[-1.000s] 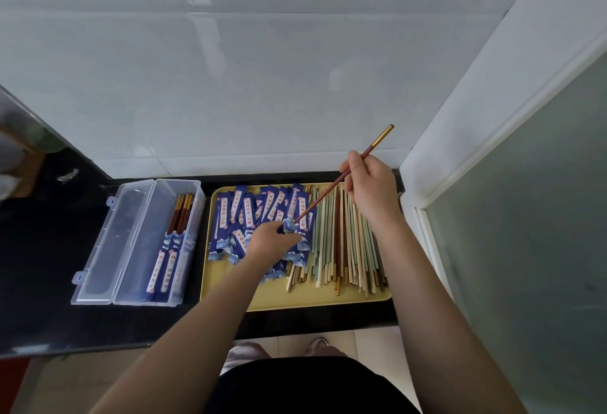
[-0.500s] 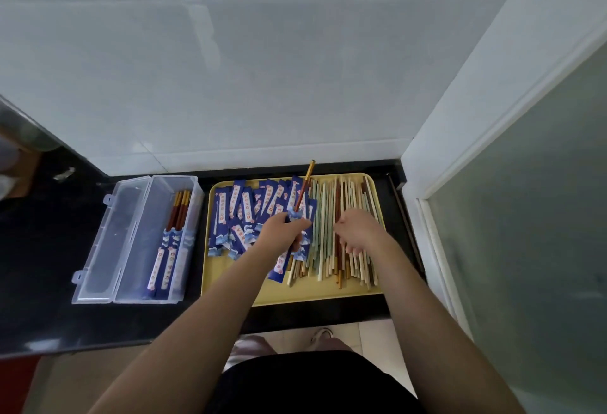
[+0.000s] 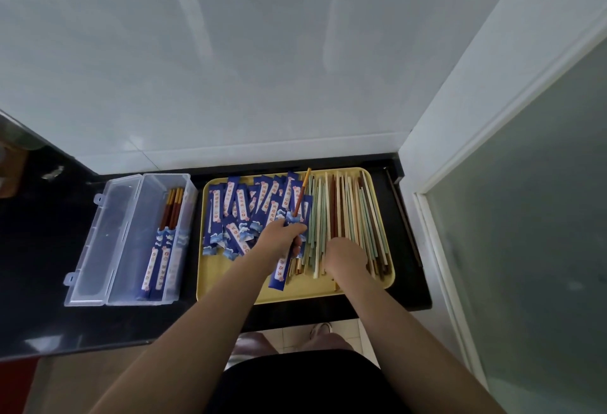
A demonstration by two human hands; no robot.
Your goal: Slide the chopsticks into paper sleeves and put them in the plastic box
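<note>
1. Grip state, left hand (image 3: 283, 239): the fingers are curled round a blue paper sleeve (image 3: 285, 261). One brown chopstick (image 3: 300, 195) stands in the sleeve mouth just beyond the grip, and its gold end projects well past it.
2. Change: one second ago the right hand (image 3: 345, 255) held this chopstick in the air, tip at the sleeve opening. The chopstick now sits inside the sleeve, and the right hand has released it.
3. Grip state, right hand: it rests on the loose chopsticks (image 3: 348, 216), just right of the gripped sleeve. Whether the fingers have closed on a stick cannot be told.
4. Meaning for the task: the sleeve likely needs a second chopstick. The right hand appears to be fetching it.
5. Destination: the plastic box (image 3: 126, 239) lies well to the left of the grip, lid open, with sleeved pairs (image 3: 161, 259) inside.
6. Supply: spare sleeves (image 3: 236, 213) lie on the yellow tray (image 3: 230, 292), just left of the grip.
</note>
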